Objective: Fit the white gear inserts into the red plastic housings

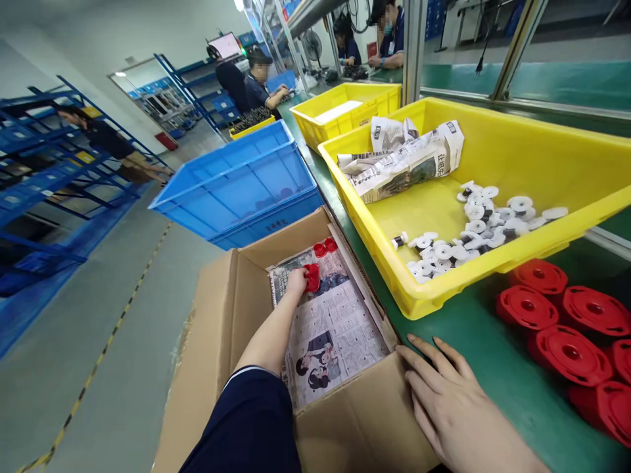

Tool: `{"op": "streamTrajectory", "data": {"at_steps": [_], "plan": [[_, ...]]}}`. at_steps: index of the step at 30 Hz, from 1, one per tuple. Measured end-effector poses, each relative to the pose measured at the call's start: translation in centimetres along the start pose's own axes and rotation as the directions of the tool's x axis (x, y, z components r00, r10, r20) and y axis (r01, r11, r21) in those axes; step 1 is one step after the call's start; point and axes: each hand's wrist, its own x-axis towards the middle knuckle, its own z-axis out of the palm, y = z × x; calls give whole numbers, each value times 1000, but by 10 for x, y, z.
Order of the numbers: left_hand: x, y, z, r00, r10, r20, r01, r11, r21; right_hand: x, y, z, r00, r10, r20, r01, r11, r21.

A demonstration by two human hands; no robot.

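My left hand [296,281] reaches down into an open cardboard box [355,420], its fingers closed on a red plastic part [312,277]. Newspaper [340,315] lines the layer beneath that part. Farther back in the box, small red round parts [325,247] lie on the paper near the far end. My right hand [444,394] rests with fingers spread at the box's near right corner and the green bench [513,394]. To its right, several red round plastic parts [572,355] stand grouped on the bench.
A yellow bin [419,295] holds white spool-like parts [473,226] and folded newspaper [409,164]. Behind the box stand stacked blue crates [241,184]. A second yellow bin [355,92] sits farther along the bench. Other people work beyond, and blue racks [49,164] stand at left.
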Motion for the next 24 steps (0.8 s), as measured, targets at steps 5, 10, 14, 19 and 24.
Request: {"op": "streamTrajectory", "data": {"at_steps": [5,10,14,19,24], "plan": [[-60,18,-37,997,-14,77,45,903,-427,-3,1,0,999,-35,6,35,999,4],[-156,36,-54,982,117,150,39,649,-759,-3,4,-11,998,-62,-19,63,996,57],[-235,64,-23,931,239,276,122,510,-852,-12,-2,-30,992,-62,-110,80,983,165],[-309,115,52,771,404,492,285,472,-834,-41,-12,-61,994,-26,-108,54,961,270],[-352,150,103,622,509,595,351,498,-793,-89,-4,-92,979,190,-76,-160,942,297]]}}
